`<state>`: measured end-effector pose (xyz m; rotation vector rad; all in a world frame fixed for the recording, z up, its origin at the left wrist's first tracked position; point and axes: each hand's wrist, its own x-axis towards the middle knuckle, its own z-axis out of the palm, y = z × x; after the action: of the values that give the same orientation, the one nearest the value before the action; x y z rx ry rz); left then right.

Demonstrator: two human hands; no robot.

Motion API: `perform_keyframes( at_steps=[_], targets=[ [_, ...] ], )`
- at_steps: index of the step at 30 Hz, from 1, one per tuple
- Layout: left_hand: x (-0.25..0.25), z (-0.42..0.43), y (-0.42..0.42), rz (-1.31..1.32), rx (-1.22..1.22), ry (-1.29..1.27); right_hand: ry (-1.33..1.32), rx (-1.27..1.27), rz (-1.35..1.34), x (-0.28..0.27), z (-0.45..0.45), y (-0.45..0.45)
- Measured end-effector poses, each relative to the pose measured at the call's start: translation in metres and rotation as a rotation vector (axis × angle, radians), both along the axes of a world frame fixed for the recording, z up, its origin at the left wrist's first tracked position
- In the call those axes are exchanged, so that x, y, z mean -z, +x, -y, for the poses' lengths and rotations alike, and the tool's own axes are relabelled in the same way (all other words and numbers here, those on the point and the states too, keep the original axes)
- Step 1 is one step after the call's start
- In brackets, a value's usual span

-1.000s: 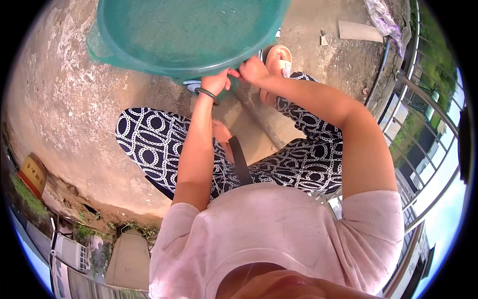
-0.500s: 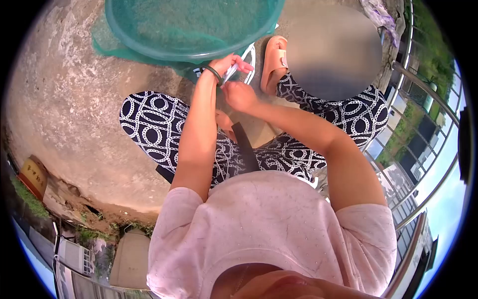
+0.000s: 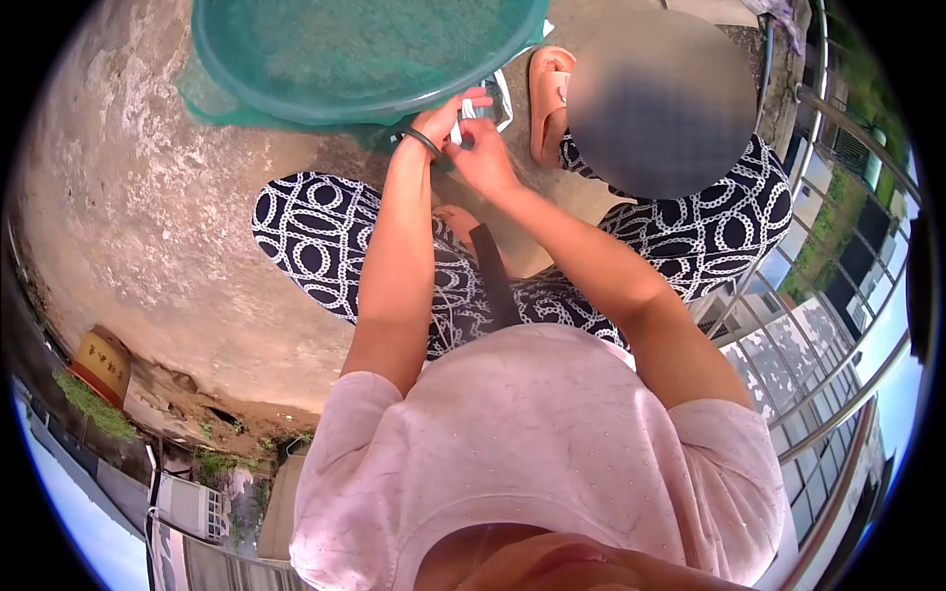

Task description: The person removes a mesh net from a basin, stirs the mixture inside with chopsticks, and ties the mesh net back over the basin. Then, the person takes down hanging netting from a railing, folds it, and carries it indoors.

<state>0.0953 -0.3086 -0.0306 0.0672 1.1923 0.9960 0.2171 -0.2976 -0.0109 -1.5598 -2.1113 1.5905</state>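
Both of my hands meet just below the rim of a green basin (image 3: 325, 110), at its lower right side. My left hand (image 3: 441, 118), with a dark bangle on the wrist, has a white strap (image 3: 468, 110) between its fingers, some of which point right. Close below, my right hand (image 3: 483, 163) is curled, thumb and fingers pinched near the strap's lower end. A white-edged loop (image 3: 506, 103) stands out to the right of the hands; whether it joins the strap I cannot tell. The fingertips partly hide one another.
Green netting (image 3: 212, 106) spreads under and around the basin on the rough concrete floor (image 3: 148, 217). My patterned trouser legs (image 3: 315, 236) are bent either side, with an orange slipper (image 3: 547, 108) at right. A metal railing (image 3: 867, 148) runs along the right, and a yellowish pot (image 3: 101, 364) stands at lower left.
My right hand has moved slightly up and turned, its fingers nearer the left hand. The white loop beside them has changed shape. The view has shifted a little.
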Motion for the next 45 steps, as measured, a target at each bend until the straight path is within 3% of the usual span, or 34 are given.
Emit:
perform_keyframes(
  at_steps=[3,4,5,6,8,9,11,14,15,18,19,25,28,34,40,43,45],
  targets=[
    [0.030,-0.003,0.014,-0.156,-0.177,-0.061,-0.522,0.161,-0.174,-0.017,-0.041,0.024],
    [0.035,-0.005,0.018,-0.208,-0.244,-0.083,-0.529,0.215,-0.118,-0.029,-0.059,0.029],
    [0.026,-0.006,0.021,-0.244,-0.264,-0.100,-0.459,0.180,0.003,-0.030,-0.080,0.034],
    [0.031,-0.004,0.019,-0.179,-0.240,-0.124,-0.151,0.007,0.081,-0.018,-0.096,0.040],
    [0.046,0.000,0.015,-0.050,-0.194,-0.166,0.096,-0.294,0.320,-0.015,-0.115,0.031],
    [0.012,-0.007,0.015,-0.006,-0.205,-0.154,0.262,-0.402,0.396,-0.008,-0.117,0.026],
    [-0.005,-0.010,0.012,0.110,-0.208,-0.150,0.589,-0.620,0.539,0.011,-0.112,0.009],
    [-0.014,-0.006,0.009,0.186,-0.183,-0.151,-0.057,-0.011,0.201,0.029,-0.102,-0.006],
    [-0.015,-0.006,0.008,0.193,-0.172,-0.150,-0.514,0.222,-0.098,0.021,-0.102,-0.007],
    [-0.019,-0.009,0.006,0.145,-0.117,-0.149,-1.068,0.428,-0.561,0.012,-0.098,0.005],
    [-0.019,-0.009,0.005,0.118,-0.097,-0.148,-1.133,0.443,-0.623,0.006,-0.099,0.009],
    [-0.006,-0.005,0.004,0.095,-0.034,-0.079,-1.008,0.502,-0.288,0.013,-0.094,-0.006],
    [0.001,-0.007,0.005,0.027,-0.065,-0.045,-1.006,0.444,-0.371,0.009,-0.099,-0.004],
    [0.001,-0.008,0.007,-0.047,-0.148,-0.060,-1.060,0.426,-0.831,0.006,-0.100,0.008],
    [0.006,-0.005,0.012,-0.023,-0.221,-0.085,-0.298,0.438,-0.393,0.000,-0.072,-0.003],
    [0.002,-0.006,0.010,0.010,-0.223,-0.079,-0.347,0.680,-0.444,-0.017,-0.061,0.000],
    [-0.001,-0.005,0.010,0.021,-0.246,-0.077,-0.337,0.542,-0.479,-0.012,-0.064,0.002]
  ],
)
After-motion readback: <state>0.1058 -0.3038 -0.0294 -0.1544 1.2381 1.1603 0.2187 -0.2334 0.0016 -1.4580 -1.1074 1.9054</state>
